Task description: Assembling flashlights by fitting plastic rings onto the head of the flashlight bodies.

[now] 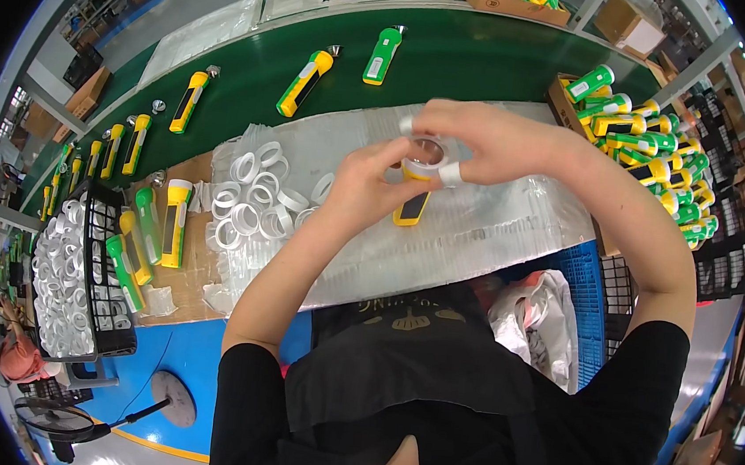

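Note:
Over the worktable, a yellow and black flashlight (411, 210) stands with its round, clear-faced head (427, 152) turned up toward me. My left hand (368, 177) is closed around the near left side of that head, thumb and fingers pinching it. From the far right, my right hand (488, 142) curls round the same head, with white coverings on its thumb and a finger. Part of the flashlight is hidden by my fingers. Left of my left hand lies a loose pile of white rings (245, 219).
A black crate (106, 298) full of white rings stands at the left, beside several flashlights (174, 237) on cardboard. More flashlights (306, 83) lie along the green conveyor surface (252, 89). A heaped box of flashlights (654, 151) is at the right, above a blue basket (591, 314).

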